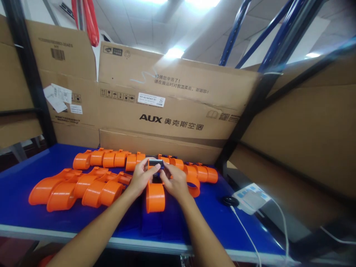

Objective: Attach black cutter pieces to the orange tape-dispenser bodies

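My left hand (141, 175) and my right hand (174, 180) meet over the middle of the blue table (130, 226). Both are closed round a small dark rectangular piece (155, 162) with a pale top edge; its exact kind I cannot make out. My left thumb lies across its front, and my right fingers grip its other end. Just below the hands is an orange plastic ring (155, 198); whether it is joined to the dark piece is hidden. Another orange ring (194, 186) lies right beside my right hand.
Several orange ring pieces (59, 194) lie at the left, with a further row (114, 158) along the back. A cardboard wall (122, 122) closes off the rear. At the right are a black oval device (230, 201), a white box (251, 198) and white cables.
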`<action>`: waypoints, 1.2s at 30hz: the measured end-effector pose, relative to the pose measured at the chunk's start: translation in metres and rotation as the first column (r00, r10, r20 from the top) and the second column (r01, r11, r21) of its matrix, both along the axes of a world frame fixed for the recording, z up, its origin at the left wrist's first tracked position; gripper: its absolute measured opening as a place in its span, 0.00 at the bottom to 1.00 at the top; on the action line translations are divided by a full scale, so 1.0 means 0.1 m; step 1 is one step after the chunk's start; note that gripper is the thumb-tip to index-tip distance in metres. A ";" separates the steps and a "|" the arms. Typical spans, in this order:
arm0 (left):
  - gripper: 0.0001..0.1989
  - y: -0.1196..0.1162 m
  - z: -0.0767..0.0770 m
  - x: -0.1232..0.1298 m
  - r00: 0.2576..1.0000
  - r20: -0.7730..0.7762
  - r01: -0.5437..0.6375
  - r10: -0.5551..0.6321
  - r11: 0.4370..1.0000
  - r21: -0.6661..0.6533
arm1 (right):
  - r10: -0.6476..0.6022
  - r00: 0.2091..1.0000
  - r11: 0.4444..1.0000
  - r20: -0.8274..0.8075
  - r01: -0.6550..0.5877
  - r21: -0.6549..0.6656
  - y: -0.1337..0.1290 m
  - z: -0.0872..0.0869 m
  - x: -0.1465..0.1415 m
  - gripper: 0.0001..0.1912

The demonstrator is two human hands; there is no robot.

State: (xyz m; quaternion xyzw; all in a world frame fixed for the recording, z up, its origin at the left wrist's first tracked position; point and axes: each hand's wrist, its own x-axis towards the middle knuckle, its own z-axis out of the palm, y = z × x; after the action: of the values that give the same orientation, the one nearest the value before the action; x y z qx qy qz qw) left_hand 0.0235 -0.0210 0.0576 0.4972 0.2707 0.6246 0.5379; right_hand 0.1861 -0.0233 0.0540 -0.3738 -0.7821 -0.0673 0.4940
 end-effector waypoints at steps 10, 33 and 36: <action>0.22 0.04 0.00 -0.02 0.999 0.049 -0.014 0.015 0.999 -0.033 | 0.040 0.996 0.999 0.076 -0.041 0.002 0.01 0.04 0.02 0.21; 0.25 0.03 0.03 -0.02 0.991 0.133 0.047 -0.030 0.990 -0.130 | -0.101 0.967 0.986 0.233 0.066 0.153 0.06 -0.07 -0.05 0.30; 0.24 0.02 0.05 -0.04 0.992 0.126 0.043 -0.028 0.992 -0.118 | -0.034 0.978 0.991 0.205 0.006 0.137 0.05 -0.03 -0.03 0.30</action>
State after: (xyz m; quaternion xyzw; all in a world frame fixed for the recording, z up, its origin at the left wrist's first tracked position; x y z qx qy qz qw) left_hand 0.0196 -0.0190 0.0628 0.4288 0.2647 0.6272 0.5939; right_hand 0.1833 -0.0184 0.0506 -0.3382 -0.8190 -0.1635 0.4337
